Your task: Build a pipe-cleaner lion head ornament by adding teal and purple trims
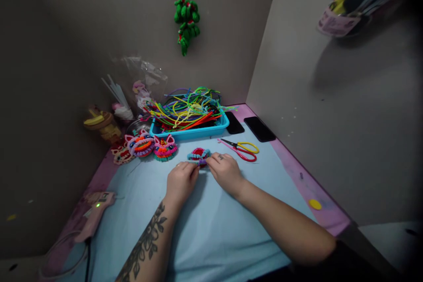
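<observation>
Over the middle of the desk [333, 214], somewhat toward its far edge, a small fuzzy piece [199, 154] showed light-blue loops around a red centre, with purple at its near side; whether it touched the cloth [231, 242] could not be told. The fingers of the left hand [180, 181] were closed in a pinch at its near-left side, and those of the right hand [227, 171] gripped its near-right side. Handling it well, I judged, called for one steady hand close to the purple part while the other moved in small, even turns — light pressure, since a hard squeeze could flatten the loops. Keeping the thumbs low would leave the blue rim in sight, and any stray end was best tucked under rather than pulled.

Just beyond the right hand lay scissors [253, 158] with red and yellow handles, blades pointing toward the tray and apart from the piece. To the left stood a pink eared piece [165, 148] and a purple eared piece [141, 144] — handy guides for keeping loops even. The blue tray [193, 133], heaped with coloured stems [198, 108], sat near the far edge, and a pink tool [94, 220] with a green light lay by the left edge, its cord running toward the near-left corner.
</observation>
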{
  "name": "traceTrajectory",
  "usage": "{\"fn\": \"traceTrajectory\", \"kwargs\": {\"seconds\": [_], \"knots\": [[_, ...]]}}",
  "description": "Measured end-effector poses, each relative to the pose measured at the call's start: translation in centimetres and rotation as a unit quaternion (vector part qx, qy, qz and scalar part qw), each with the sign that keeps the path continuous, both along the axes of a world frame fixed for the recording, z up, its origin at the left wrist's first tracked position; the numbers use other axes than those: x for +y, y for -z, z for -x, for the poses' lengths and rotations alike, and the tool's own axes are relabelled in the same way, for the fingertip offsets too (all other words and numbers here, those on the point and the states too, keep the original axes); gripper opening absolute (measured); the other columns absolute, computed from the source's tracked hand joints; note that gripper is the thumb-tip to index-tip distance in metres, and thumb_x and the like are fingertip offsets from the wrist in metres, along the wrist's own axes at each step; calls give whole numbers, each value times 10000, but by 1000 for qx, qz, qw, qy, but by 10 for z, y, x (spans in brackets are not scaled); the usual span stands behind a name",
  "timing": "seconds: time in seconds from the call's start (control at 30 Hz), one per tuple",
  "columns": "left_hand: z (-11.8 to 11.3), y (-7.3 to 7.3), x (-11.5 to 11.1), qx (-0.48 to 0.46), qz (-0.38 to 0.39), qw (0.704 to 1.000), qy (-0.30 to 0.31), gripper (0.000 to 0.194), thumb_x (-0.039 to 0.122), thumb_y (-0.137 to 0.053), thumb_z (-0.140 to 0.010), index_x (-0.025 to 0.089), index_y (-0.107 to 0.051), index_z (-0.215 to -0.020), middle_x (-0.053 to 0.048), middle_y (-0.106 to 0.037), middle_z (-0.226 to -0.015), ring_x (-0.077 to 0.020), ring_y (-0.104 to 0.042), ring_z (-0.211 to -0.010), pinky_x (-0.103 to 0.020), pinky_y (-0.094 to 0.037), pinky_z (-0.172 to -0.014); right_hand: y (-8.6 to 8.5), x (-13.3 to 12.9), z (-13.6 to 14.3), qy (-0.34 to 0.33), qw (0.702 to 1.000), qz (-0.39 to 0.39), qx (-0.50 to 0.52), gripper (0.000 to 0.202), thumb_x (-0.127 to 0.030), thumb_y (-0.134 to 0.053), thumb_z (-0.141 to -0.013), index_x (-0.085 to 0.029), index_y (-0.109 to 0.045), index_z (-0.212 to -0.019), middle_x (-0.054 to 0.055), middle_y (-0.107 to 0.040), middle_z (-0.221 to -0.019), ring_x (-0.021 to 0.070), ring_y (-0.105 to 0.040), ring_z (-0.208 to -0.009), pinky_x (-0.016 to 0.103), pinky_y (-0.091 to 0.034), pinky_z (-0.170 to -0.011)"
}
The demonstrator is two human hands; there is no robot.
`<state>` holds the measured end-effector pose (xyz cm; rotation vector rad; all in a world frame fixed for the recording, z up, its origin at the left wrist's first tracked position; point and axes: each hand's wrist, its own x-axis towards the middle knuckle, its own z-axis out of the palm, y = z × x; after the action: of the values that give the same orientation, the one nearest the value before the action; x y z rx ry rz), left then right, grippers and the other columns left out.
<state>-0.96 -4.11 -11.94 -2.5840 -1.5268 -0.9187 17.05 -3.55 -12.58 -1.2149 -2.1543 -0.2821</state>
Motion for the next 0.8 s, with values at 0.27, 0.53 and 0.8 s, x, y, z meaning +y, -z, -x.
{"fn": "traceTrajectory", "kwargs": {"seconds": [0.27, 0.53, 0.8], "knots": [[6, -13, 3, 64, -45, 997, -28, 137, 274, -572, -849, 232, -700, -824, -52, -693, -797, -231, -561, -851, -376, -349, -793, -2, 4, -6, -77, 996, 24, -32, 241, -57, -436, -854, -172, -640, -913, 68, -640, -801, 169, -521, -696, 327, -295, -712], [12, -7, 13, -32, 26, 998, 50, 119, 259, -591, -833, 230, -704, -810, -46, -697, -867, -208, -557, -908, -368, -382, -864, -3, 7, -13, -134, 989, 56, 33, 277, -12, -458, -788, -191, -631, -910, 57, -656, -844, 180, -556, -810, 378, -302, -895], [11, -12, 14, -165, 156, 965, 129, 182, 293, -563, -846, 189, -688, -763, -58, -695, -788, -182, -599, -815, -337, -424, -832, -7, 13, -20, -227, 946, 141, 182, 117, -149, -497, -866, -199, -599, -838, 42, -650, -832, 177, -563, -836, 361, -397, -842]]}}
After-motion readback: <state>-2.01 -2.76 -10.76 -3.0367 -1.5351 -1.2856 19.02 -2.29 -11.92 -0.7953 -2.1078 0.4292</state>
